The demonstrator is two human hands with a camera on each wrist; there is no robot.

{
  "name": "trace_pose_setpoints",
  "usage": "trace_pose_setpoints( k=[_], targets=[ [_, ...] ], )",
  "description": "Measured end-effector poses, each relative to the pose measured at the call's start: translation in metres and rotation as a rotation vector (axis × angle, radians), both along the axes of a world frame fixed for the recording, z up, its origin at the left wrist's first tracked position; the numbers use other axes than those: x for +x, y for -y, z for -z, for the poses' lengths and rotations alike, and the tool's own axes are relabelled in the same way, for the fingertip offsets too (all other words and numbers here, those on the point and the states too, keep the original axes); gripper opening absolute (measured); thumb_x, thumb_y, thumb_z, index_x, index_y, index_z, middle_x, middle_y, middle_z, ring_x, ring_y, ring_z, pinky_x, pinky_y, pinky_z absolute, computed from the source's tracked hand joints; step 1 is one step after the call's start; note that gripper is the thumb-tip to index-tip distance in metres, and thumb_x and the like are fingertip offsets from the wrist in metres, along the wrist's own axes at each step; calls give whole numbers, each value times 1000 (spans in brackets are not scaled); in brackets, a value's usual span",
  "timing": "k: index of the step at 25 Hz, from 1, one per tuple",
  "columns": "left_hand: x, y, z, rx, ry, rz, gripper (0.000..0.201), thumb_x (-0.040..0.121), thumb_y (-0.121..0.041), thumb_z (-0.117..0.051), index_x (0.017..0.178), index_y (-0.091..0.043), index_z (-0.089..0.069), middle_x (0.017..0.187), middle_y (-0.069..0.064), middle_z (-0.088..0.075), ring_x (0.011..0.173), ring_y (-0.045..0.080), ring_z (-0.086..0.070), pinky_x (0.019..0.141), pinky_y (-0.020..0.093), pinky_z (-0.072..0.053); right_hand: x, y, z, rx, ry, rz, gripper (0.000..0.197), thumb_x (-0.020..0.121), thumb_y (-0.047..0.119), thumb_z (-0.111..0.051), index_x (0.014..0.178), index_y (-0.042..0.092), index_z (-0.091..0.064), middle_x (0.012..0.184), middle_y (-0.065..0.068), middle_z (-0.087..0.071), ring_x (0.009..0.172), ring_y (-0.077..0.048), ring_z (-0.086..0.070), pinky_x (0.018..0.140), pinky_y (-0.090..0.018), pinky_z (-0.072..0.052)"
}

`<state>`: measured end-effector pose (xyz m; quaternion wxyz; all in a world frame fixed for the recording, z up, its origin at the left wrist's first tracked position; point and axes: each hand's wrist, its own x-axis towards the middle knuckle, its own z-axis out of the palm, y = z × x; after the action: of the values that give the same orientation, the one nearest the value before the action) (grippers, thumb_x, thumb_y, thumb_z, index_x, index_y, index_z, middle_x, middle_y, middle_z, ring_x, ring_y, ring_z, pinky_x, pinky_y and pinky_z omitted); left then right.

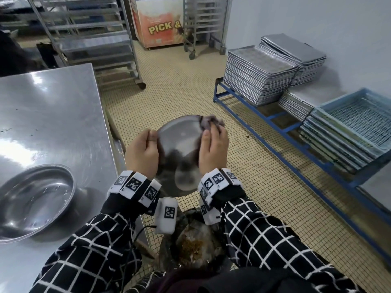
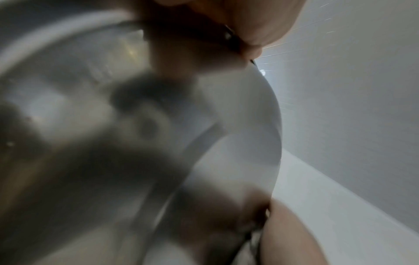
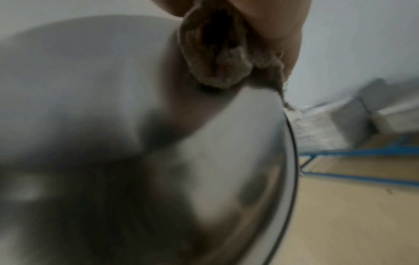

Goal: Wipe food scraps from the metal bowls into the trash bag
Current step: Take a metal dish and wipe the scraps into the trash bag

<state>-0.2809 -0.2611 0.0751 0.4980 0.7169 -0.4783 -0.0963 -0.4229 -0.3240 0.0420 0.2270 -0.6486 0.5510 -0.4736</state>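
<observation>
The metal bowl [image 1: 179, 153] is held up in the air between both hands, tilted so that its inside faces the person, directly above the trash bag [image 1: 196, 242] that stands open on the tiled floor [image 1: 179, 85] close to the person's body. The inside of the bowl looks grey and shiny, with dark reflections, and no scraps can be made out on it; in both wrist views it is very blurred. The left hand [image 1: 141, 153] grips the left rim, thumb on the inner side and fingers curled behind. The right hand [image 1: 213, 146] clutches a crumpled greyish cloth [image 1: 211, 123] and presses it against the upper right rim, its fingers bent around the cloth. Inside the trash bag, brownish food scraps [image 1: 193, 244] are lying. White wrist bands with black markers and checkered sleeves cover part of the bag's opening from the head view. To the left stands a steel table [image 1: 53, 115], and on it near the front edge rests a second metal bowl [image 1: 33, 199], upright. To the right, a blue low frame [image 1: 275, 123] along the wall carries stacked metal trays [image 1: 260, 75] and light blue plastic crates [image 1: 355, 125]. Further back are wheeled tray racks [image 1: 95, 34] and a chest freezer [image 1: 160, 24] with orange print.
</observation>
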Motion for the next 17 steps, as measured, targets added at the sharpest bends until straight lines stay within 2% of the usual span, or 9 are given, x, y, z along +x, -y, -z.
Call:
trace_pose_setpoints(
  k=[2,4,5,7,8,10,12,14,17],
  targets=[
    [7,0,7,-13,-46,-47,36,100,-27,-41,66,-17,-42,58,-5,-41,54,10,-38,52,22,-32,-6,6,9,196,168,122,42,101,31,-33,131,7,-49,137,-12,-40,125,-27,-40,103,-39,-39],
    [12,0,14,-9,-115,-71,33,101,-29,-40,74,-13,-50,62,-6,-46,58,4,-42,53,11,-34,-13,9,24,317,288,237,40,101,29,-34,132,7,-48,133,-14,-44,122,-29,-43,100,-37,-36],
    [15,0,17,-11,-150,-74,32,101,-30,-40,79,-12,-53,65,-7,-48,59,1,-44,55,7,-35,-16,10,29,368,339,247,40,101,29,-34,133,8,-47,131,-13,-46,122,-28,-44,101,-36,-35],
    [21,0,23,-15,-194,-73,31,100,-32,-40,83,-11,-57,69,-9,-50,60,-5,-47,57,4,-35,-24,13,31,466,418,158,41,101,33,-32,133,13,-47,125,-5,-51,116,-23,-48,100,-35,-37],
    [23,-1,26,-17,-210,-66,30,100,-32,-41,84,-13,-57,70,-9,-51,61,-8,-47,57,4,-36,-28,12,28,497,431,104,39,102,34,-31,130,14,-49,117,0,-53,108,-20,-50,94,-32,-39],
    [25,-4,30,8,-240,-44,24,100,-32,-40,85,-22,-56,75,-10,-54,65,-9,-49,62,7,-37,-37,12,20,479,391,32,34,102,32,-32,120,15,-54,103,4,-56,91,-12,-53,75,-22,-40],
    [27,-7,34,27,-247,19,16,100,-33,-39,101,-28,-55,88,-15,-56,80,-6,-52,73,17,-43,-43,12,15,395,311,-3,30,102,31,-34,114,14,-56,91,9,-56,79,-3,-51,61,-13,-37],
    [30,-8,34,9,-261,145,23,98,-31,-43,121,-32,-48,98,-10,-57,90,4,-58,77,20,-49,-48,15,11,299,173,-42,27,101,29,-36,112,15,-56,86,12,-56,76,-4,-50,58,-10,-35],
    [30,-5,21,101,-245,322,34,95,-29,-48,127,-38,-41,103,0,-62,91,11,-64,70,15,-51,-53,23,3,123,-148,-198,25,100,25,-39,110,13,-58,94,6,-59,83,-8,-52,64,-12,-34]
  ],
)
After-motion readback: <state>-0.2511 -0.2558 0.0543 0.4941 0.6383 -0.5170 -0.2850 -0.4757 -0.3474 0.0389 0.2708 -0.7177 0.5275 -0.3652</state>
